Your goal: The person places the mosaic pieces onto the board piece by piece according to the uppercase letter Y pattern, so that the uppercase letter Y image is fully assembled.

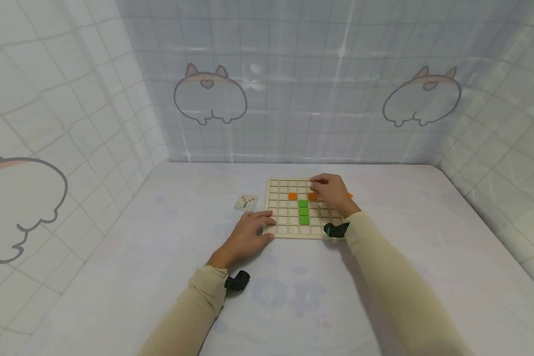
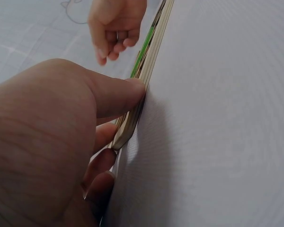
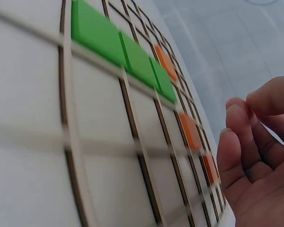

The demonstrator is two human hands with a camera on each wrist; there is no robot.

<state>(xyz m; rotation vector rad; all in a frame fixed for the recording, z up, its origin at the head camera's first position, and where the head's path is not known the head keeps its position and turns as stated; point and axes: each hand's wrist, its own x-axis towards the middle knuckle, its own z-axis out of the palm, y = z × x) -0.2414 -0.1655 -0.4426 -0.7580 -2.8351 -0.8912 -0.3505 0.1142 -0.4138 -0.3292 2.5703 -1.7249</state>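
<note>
A wooden grid board (image 1: 282,229) lies on the table. Three green square tiles (image 1: 303,211) form a column on it, with an orange tile (image 1: 292,196) and a second orange tile (image 1: 312,197) above. Another orange tile (image 3: 210,168) shows on the board in the right wrist view. My left hand (image 1: 247,235) holds the board's near left corner, thumb at the front edge and fingers at the left side. Over the board's far right part is my right hand (image 1: 331,192), its fingers loosely bent near the thumb; I see no tile between them.
A small pattern card (image 1: 246,202) with a coloured grid lies left of the board. Something orange (image 1: 350,195) peeks out beyond the right wrist. White cloth covers the table (image 1: 160,207), and a tiled-print curtain (image 1: 293,89) hangs behind.
</note>
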